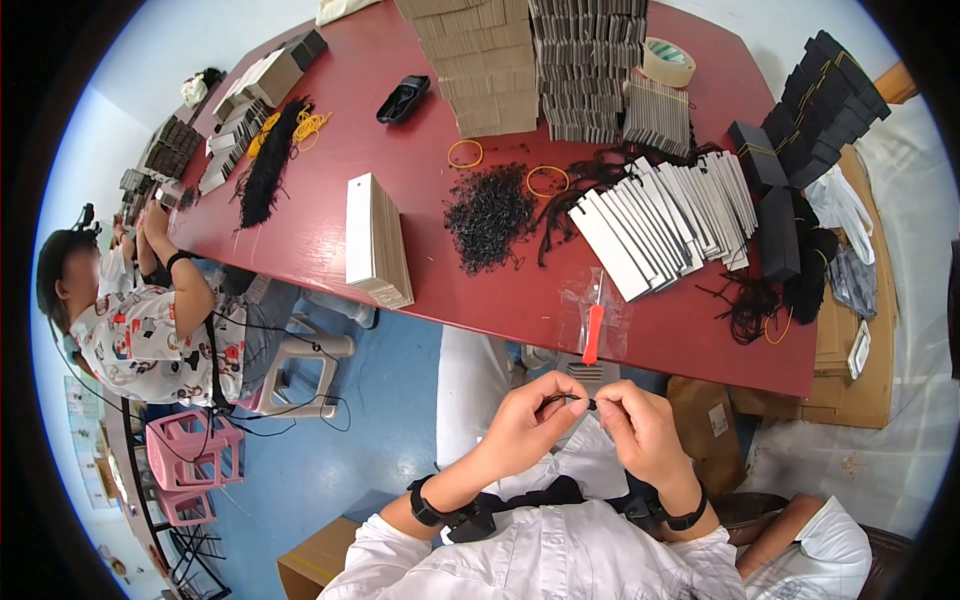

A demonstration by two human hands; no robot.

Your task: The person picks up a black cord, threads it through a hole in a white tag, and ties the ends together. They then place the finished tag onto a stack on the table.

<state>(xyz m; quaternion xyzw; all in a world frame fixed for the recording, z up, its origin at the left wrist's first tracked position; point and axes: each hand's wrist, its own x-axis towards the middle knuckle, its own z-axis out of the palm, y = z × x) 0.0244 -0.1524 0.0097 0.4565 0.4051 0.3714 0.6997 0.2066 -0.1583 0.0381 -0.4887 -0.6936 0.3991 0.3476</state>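
Observation:
Above my lap, just off the table's near edge, my left hand and my right hand meet fingertip to fingertip. Both are closed in a pinch on a thin black cord, which loops over the left fingers. A small dark piece sits between the fingertips, too tiny to make out. Just beyond, an orange-handled tool lies on a clear plastic bag at the table edge. Farther in are a heap of small black clips and a fanned row of white cards with black cords.
The red table carries a standing card stack, tall cardboard stacks, a tape roll, rubber bands and a black cord bundle. Black boxes are piled at right. Another person sits at left, by pink stools.

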